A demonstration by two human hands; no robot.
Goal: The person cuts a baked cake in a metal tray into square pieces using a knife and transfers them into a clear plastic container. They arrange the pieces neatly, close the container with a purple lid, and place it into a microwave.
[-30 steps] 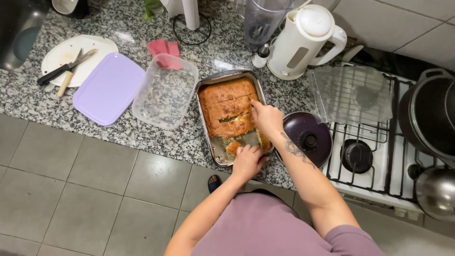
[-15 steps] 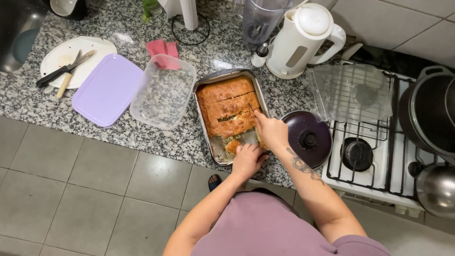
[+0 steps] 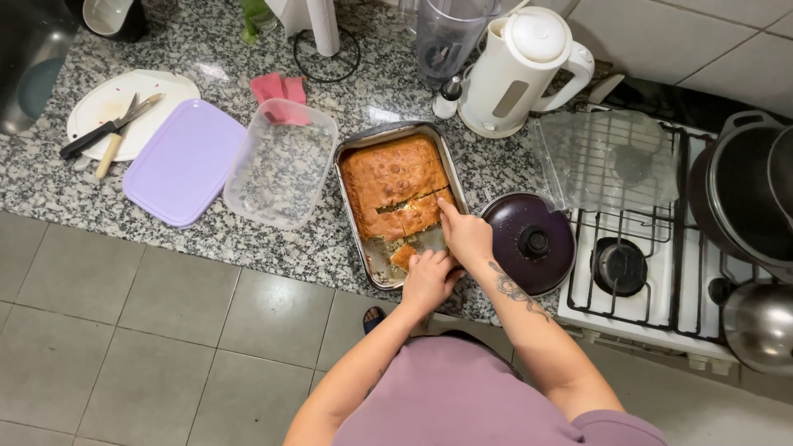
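Nearest, a mauve shirt point(image 3: 462, 396) and 2 bare forearms reaching up to a speckled granite counter point(image 3: 206, 239). Left hand point(image 3: 428, 279) curled at the near end of a metal baking tray point(image 3: 357, 221), fingers bent down beside a small loose piece of pie point(image 3: 403, 257); cannot tell whether pinching that piece or only touching it. Right hand point(image 3: 465, 235) just beside, index finger stretched out and pressing on the near right corner of the golden baked pie point(image 3: 395, 187), remaining fingers folded in, holding nothing visible. Pie filling most of the tray, cut lines across the near part, bare scraped metal at the near end. Just right of the tray, a dark purple pot lid point(image 3: 529, 242) lying on the counter edge. Left of the tray, an empty clear plastic container point(image 3: 281, 163), then its lilac lid point(image 3: 183, 162) lying flat. Further left, a white plate point(image 3: 111, 103) carrying 2 knives. Behind the container, a pink cloth point(image 3: 279, 87). At the back, a white electric kettle point(image 3: 519, 73) and a grey blender jug point(image 3: 446, 37). Far right, a white gas stove point(image 3: 652, 289) bearing a clear lid and dark pots
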